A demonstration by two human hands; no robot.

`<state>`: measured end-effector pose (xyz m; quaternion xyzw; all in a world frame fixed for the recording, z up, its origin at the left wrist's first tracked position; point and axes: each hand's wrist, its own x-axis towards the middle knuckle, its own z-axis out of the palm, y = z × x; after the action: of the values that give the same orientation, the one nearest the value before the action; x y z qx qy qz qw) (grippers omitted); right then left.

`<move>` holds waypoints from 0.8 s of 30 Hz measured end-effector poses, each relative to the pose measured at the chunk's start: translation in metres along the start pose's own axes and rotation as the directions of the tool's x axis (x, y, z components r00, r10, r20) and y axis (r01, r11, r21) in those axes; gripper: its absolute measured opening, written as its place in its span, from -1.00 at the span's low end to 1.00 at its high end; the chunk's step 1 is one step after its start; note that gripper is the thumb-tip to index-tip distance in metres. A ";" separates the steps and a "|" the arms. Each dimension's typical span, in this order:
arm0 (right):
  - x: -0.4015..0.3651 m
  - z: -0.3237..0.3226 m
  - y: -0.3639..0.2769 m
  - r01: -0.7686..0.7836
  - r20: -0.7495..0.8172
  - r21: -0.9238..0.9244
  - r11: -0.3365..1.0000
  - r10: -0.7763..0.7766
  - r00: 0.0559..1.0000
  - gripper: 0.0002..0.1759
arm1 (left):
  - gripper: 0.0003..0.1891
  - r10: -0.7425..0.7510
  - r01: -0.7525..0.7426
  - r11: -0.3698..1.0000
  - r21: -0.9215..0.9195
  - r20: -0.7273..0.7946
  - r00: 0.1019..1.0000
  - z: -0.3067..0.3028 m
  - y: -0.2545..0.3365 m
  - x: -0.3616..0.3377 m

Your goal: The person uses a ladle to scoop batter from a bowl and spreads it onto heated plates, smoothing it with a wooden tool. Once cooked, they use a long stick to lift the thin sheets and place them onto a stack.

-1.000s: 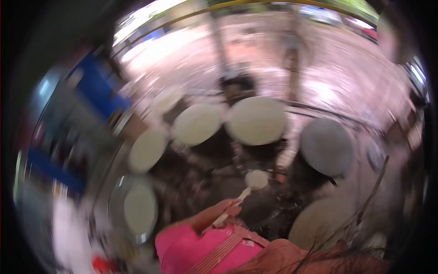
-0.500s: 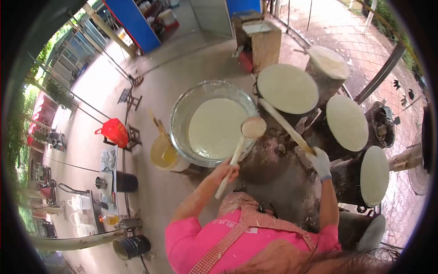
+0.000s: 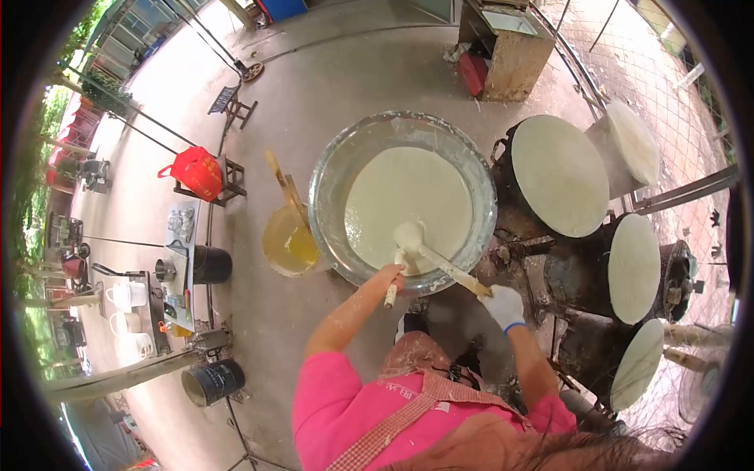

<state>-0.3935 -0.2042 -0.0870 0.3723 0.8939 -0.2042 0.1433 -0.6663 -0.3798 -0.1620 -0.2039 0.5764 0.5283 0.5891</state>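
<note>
My left hand point(image 3: 388, 278), bare, is closed round the handle of a ladle point(image 3: 408, 235). The ladle's bowl, coated in batter, is low over the near side of a wide metal basin point(image 3: 320, 184). Pale, runny batter point(image 3: 408, 188) fills the basin's middle. In a white glove with a blue cuff, my right hand point(image 3: 503, 307) grips a flat wooden scraper point(image 3: 457, 272). Its far end reaches over the basin's near rim and meets the ladle in this view.
Right of the basin, round griddles carry pale batter sheets: a large one point(image 3: 559, 177), one behind point(image 3: 632, 143), and two nearer point(image 3: 635, 268) point(image 3: 638, 365). Left stands a bucket point(image 3: 275, 245) with yellow contents and wooden handles. A red bag point(image 3: 196, 173) rests on a stool.
The scraper has swung left from beside the large griddle to the basin, meeting the ladle. The ladle has moved from the basin's right rim to over the batter. My view has shifted.
</note>
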 end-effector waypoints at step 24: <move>-0.011 -0.112 -0.022 0.409 -0.416 0.862 0.300 -0.045 0.908 -0.67 | -0.94 0.565 -0.696 0.700 0.163 0.470 0.678 0.088 0.129 -0.325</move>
<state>-0.4135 -0.1714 0.0212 0.2807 0.6655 -0.6360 -0.2718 -0.6639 -0.3851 0.1988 0.2197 0.5631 0.6259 0.4928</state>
